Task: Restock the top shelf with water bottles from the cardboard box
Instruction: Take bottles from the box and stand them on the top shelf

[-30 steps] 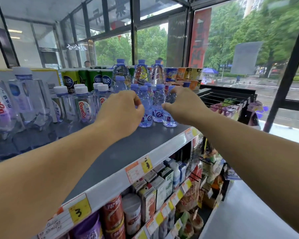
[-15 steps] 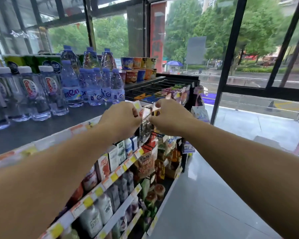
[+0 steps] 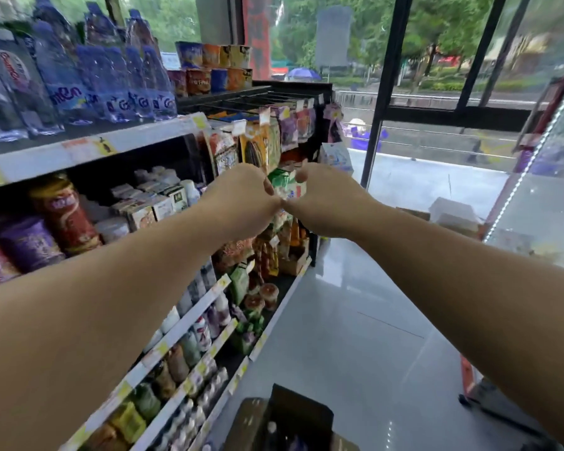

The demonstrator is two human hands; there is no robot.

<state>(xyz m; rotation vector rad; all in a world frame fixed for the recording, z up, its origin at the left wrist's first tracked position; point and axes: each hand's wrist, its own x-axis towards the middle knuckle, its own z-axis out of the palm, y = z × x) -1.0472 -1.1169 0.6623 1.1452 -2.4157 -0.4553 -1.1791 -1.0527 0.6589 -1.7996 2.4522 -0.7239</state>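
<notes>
Water bottles point(image 3: 121, 89) with blue labels stand in rows on the top shelf point(image 3: 88, 148) at the upper left, blurred by motion. The cardboard box point(image 3: 284, 421) sits on the floor at the bottom centre, flaps up, with a bottle cap point(image 3: 271, 427) showing inside. My left hand point(image 3: 241, 200) and my right hand point(image 3: 326, 203) hang side by side in mid-air, well below the top shelf and far above the box. Both have fingers curled in, knuckles almost touching, and I see nothing held in either.
Lower shelves point(image 3: 189, 323) on the left carry cans, cartons and small bottles. Hanging snack bags point(image 3: 261, 148) fill the rack end behind my hands. Grey tiled floor point(image 3: 355, 336) opens to the right. A glass-door cabinet point(image 3: 547, 177) stands at the far right, boxes point(image 3: 450, 216) beside it.
Both hands have pulled back from the bottles on the top shelf and dropped lower. My view has tilted down and right, bringing the box and floor into sight.
</notes>
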